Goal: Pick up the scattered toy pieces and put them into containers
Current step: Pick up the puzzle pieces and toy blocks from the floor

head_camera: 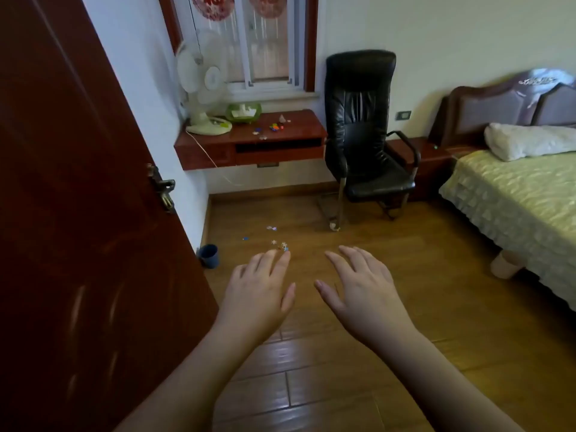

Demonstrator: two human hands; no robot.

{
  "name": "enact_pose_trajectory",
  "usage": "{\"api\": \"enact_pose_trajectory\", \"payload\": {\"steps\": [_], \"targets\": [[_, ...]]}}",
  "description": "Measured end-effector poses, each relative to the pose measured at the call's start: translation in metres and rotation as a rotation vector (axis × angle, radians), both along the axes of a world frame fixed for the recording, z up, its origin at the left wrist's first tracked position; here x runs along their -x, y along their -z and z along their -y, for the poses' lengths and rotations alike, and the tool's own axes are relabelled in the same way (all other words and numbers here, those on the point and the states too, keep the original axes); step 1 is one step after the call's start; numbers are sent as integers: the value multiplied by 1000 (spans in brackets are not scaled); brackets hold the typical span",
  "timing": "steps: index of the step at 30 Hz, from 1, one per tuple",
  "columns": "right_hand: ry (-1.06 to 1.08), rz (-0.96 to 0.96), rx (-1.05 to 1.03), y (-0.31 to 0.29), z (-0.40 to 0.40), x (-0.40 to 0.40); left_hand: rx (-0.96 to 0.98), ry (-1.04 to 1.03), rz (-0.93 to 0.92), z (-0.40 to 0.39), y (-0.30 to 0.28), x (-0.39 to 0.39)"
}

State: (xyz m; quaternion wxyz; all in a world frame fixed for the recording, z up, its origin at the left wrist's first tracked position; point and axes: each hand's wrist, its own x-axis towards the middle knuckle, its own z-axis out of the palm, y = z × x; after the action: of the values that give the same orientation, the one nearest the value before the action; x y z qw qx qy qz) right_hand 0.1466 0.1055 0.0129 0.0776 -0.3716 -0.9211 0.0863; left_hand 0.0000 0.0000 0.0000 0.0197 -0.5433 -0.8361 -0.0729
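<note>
Toy pieces on the floor (282,245): small scatter of pale and blue bits on the wood floor (452,307), at about 12 o'clock from the left hand, just past its fingertips in view; whether touching, cannot tell. Two more bits lie farther out, one pair (271,227) toward 12 o'clock, one blue bit (245,238) at 11 o'clock. Second batch of toy pieces (274,127) sits up on the red worktop (249,141) under the window, coloured bits bunched near its middle, too small to tell shapes.

Likely containers: blue cup (209,256) on the floor by the wall, at 10 o'clock from the left hand, near the floor scatter, so probably placed for floor pickup. Green basket (243,112) on the worktop at the back, beside the coloured bits, probably for those. What is in it, cannot tell.

Left hand (258,291) held out palm down, fingers (274,260) straight and relaxed, holding nothing. Right hand (363,286) likewise, fingers spread, holding nothing. Both hover above the floor, well apart from the worktop. Judgement: task at its start, nothing gathered yet, floor scatter the nearest target; hands are flat, ready to reach down.

Around: white fan (202,88) on the worktop at its left end, black chair (361,129) at 1 o'clock, bed (514,194) at 3 o'clock, brown door (78,213) at 9 o'clock. Pieces are tiny and flat, so will likely need a fingertip pinch.
</note>
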Motion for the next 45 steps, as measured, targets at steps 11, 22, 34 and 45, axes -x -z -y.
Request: {"api": "enact_pose_trajectory", "payload": {"steps": [11, 22, 34, 45], "targets": [[-122, -21, 98, 41, -79, 30, 35, -104, 35, -56, 38, 6], [-160, 86, 133, 84, -132, 107, 80, -98, 130, -87, 83, 93], [-192, 163, 210, 117, -185, 183, 138, -58, 191, -148, 118, 178], [-367, 180, 203, 148, -307, 235, 232, -226, 269, -250, 152, 205]]}}
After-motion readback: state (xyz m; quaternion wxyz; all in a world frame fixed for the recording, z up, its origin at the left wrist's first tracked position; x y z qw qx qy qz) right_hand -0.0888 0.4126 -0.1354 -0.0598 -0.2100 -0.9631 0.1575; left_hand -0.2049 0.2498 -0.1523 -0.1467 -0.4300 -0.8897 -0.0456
